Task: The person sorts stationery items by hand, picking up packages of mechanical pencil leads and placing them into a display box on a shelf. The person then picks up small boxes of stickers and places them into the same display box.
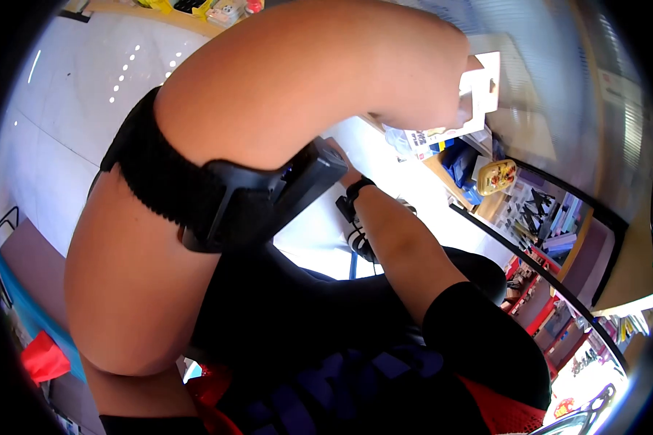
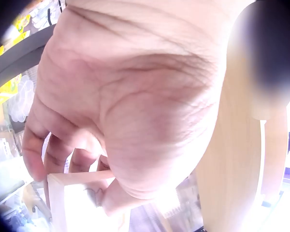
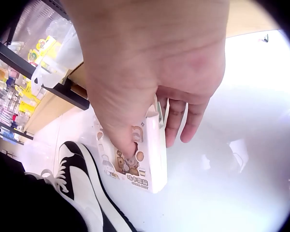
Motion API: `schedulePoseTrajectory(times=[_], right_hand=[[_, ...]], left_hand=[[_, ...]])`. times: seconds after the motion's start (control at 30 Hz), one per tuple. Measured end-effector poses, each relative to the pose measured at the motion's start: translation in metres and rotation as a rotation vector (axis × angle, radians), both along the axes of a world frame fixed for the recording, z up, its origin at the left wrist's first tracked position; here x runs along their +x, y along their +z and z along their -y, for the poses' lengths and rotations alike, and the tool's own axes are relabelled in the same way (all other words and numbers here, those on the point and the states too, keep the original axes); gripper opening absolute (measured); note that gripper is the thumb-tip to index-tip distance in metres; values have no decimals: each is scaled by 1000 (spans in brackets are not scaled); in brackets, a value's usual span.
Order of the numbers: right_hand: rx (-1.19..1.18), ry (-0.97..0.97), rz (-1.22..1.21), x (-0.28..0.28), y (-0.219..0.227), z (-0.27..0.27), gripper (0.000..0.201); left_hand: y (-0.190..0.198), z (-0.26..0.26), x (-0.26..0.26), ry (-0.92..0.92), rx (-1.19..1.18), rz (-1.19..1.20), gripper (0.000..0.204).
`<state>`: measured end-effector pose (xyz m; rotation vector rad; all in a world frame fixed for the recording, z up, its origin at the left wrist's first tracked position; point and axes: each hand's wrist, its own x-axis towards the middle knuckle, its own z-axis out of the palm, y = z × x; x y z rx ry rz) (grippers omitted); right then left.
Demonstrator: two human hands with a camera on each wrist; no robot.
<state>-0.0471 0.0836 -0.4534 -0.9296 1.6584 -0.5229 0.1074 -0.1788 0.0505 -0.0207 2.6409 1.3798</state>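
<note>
In the left wrist view my left hand (image 2: 135, 96) grips a white box (image 2: 82, 203) between thumb and fingers; glare washes out its face. The head view has this hand reaching far up and right, with the pale box (image 1: 492, 72) at its fingers. Low over the pale floor, my right hand (image 3: 159, 72) pinches a small white carton (image 3: 154, 164) printed with cartoon animals, its thumb on the front and fingers behind. In the head view the right hand (image 1: 341, 161) is mostly hidden behind the left forearm's wrist camera.
A black-and-white shoe (image 3: 79, 174) stands beside the carton. Shelves with a yellow-lidded tub (image 1: 497, 177), blue packs (image 1: 457, 165) and stationery line the right. A white plastic bag (image 3: 63, 55) hangs near a dark shelf edge (image 3: 29, 72).
</note>
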Motion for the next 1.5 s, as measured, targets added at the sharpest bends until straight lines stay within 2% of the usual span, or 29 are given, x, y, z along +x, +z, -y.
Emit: schedulePoseTrajectory(times=[0.07, 0.1, 0.13, 0.2, 0.23, 0.33, 0.4, 0.43, 0.47, 0.53, 0.57, 0.6, 0.67, 0.8, 0.87, 0.93, 1.0, 1.03, 1.1, 1.17, 1.3, 1.5], right_hand=[[-74, -152, 248, 3, -26, -10, 62], [-197, 74, -101, 13, 57, 4, 63], [-198, 68, -106, 10, 67, 5, 63], [63, 231, -16, 3, 84, 9, 69], [258, 130, 132, 2, 111, 18, 73], [229, 128, 99, -12, 184, 28, 69], [223, 105, 69, -21, 237, 29, 69], [216, 110, 76, -27, 260, 27, 69], [208, 114, 83, -31, 287, 24, 69], [141, 59, 110, -39, 340, 12, 73], [98, 49, 141, -46, 357, 2, 69], [54, 41, 171, -51, 374, -8, 66], [17, -16, 166, -55, 414, -29, 58], [-91, -117, 187, -52, 486, -67, 53], [-156, -228, 167, -57, 506, -92, 51], [-228, -329, 261, -59, 525, -113, 50], [-246, -501, 347, -58, 541, -132, 49], [-265, -505, 332, -56, 551, -139, 49], [-289, -615, 402, -49, 569, -150, 47], [-313, -656, 370, -42, 579, -157, 47], [-308, -705, 303, -37, 588, -164, 44], [-290, -743, 282, -34, 590, -166, 38]], left_hand=[[0, -4, -5, 3, -3, -18, 38], [0, -7, -8, 5, -6, -23, 38], [0, -8, -10, 6, -6, -30, 38], [0, -14, -14, 3, -10, -47, 38], [-1, -16, -17, 4, -10, -53, 37], [-11, -29, -31, -8, -17, -97, 37], [-51, -43, -51, 31, -385, -351, 40], [-78, -40, -63, -16, -315, -680, 46], [-59, -33, -58, -35, -318, -702, 46], [-2, -19, -49, -306, 731, 51, 69], [-11, -83, -43, 379, 127, -165, 49], [-19, -82, -46, 296, 238, -252, 39], [-16, -81, -48, 241, 63, -250, 28], [-4, -93, -46, 196, 155, -258, 21], [0, -108, -45, 251, 206, -294, 23], [8, -126, -43, 268, 227, -384, 35], [15, -143, -42, 287, 117, -557, 42], [19, -151, -42, 259, 174, -547, 53], [25, -169, -42, 199, 107, -678, 64], [31, -185, -43, 152, 51, -710, 80], [39, -205, -46, 112, 78, -719, 89], [42, -202, -49, 68, 124, -651, 96]])
